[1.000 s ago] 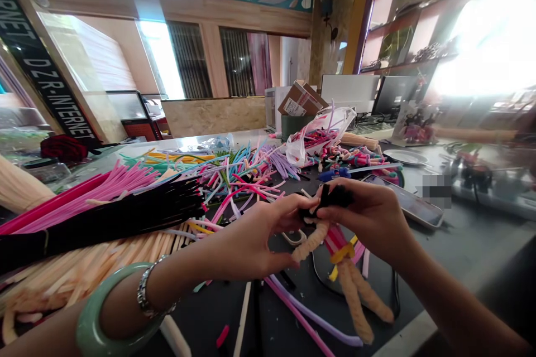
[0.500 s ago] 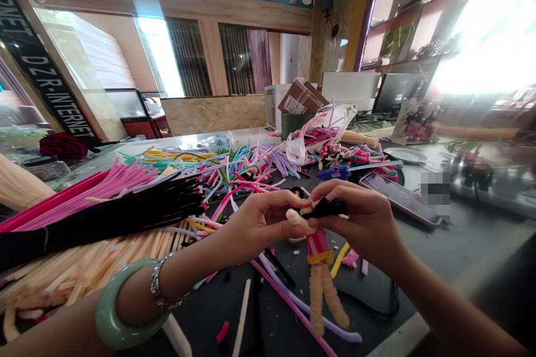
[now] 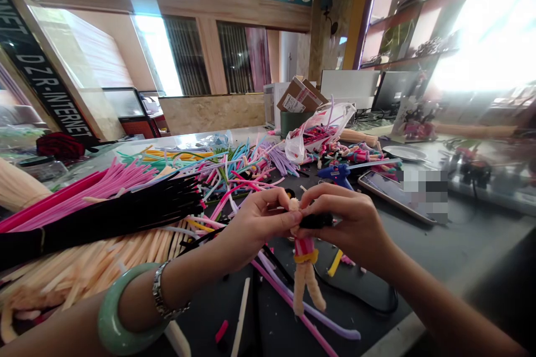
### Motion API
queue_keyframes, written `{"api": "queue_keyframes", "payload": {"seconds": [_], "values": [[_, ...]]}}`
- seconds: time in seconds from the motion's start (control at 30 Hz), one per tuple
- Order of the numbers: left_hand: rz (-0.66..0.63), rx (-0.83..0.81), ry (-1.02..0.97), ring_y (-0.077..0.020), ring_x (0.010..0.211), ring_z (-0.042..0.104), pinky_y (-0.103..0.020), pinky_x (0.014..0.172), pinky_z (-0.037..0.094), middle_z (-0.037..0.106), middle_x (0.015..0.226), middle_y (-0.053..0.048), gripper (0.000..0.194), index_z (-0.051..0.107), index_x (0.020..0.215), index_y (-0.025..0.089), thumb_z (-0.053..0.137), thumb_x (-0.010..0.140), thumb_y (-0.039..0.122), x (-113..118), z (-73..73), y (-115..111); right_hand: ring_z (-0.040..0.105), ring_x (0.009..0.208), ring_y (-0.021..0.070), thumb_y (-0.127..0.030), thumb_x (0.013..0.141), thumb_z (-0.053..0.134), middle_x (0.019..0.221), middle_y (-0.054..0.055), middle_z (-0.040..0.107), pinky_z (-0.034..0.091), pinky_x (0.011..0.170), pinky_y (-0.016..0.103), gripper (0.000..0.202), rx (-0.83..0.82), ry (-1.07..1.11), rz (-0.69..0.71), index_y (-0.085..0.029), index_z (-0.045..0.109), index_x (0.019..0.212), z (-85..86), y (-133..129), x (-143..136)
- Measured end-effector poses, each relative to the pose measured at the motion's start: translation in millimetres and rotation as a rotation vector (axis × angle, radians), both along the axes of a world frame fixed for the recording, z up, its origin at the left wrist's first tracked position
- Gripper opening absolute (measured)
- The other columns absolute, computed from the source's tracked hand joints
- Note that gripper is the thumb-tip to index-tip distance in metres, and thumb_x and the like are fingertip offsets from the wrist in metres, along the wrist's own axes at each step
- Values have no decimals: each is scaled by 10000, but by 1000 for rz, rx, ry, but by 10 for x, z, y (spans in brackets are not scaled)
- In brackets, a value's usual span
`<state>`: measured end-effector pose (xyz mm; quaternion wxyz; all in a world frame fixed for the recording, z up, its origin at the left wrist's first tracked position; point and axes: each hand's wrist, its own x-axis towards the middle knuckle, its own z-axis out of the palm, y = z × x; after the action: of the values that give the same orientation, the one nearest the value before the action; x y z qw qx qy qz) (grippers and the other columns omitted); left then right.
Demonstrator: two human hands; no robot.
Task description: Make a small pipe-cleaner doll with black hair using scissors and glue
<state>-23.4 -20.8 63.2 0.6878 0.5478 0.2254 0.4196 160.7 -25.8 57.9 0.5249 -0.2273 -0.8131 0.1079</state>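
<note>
left grip (image 3: 262,220) is clamped on the upright pink-and-beige fuzzy-stemmed doll (image 3: 305,256); right grip (image 3: 352,217) is clamped on its black fuzzy tuft (image 3: 315,221), above the dark grey surface (image 3: 452,240)

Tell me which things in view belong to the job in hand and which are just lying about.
The job:
pipe-cleaner doll, held by left hand and right hand
likely black pipe cleaners, peach pipe cleaners, blue glue gun

Apparently lying about:
smartphone
cardboard box
</note>
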Motion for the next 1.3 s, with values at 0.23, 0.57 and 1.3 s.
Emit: {"api": "queue_keyframes", "payload": {"seconds": [0.23,0.57,1.3], "values": [[4,91,38,-76,632,568,-188,603,454,603,720,26,274,545,686,142,801,703,238,-8,-23,25,448,531,67,-347,614,869,728,-25,584,400,472,204,370,-238,32,-30,-174,653,860,-1,-34,3],[-83,193,270,-106,662,546,-220,615,451,580,717,-5,275,608,669,131,796,704,329,-35,40,6,423,481,74,-485,499,889,561,-49,525,384,430,200,484,-469,2,50,-166,606,730,-22,-51,11],[37,530,490,-126,674,411,-244,566,292,476,710,10,497,486,579,154,835,581,508,-36,51,-142,342,515,54,-89,572,754,555,-83,456,258,442,174,350,-528,15,-2,-182,417,571,30,-212,-151]]}}
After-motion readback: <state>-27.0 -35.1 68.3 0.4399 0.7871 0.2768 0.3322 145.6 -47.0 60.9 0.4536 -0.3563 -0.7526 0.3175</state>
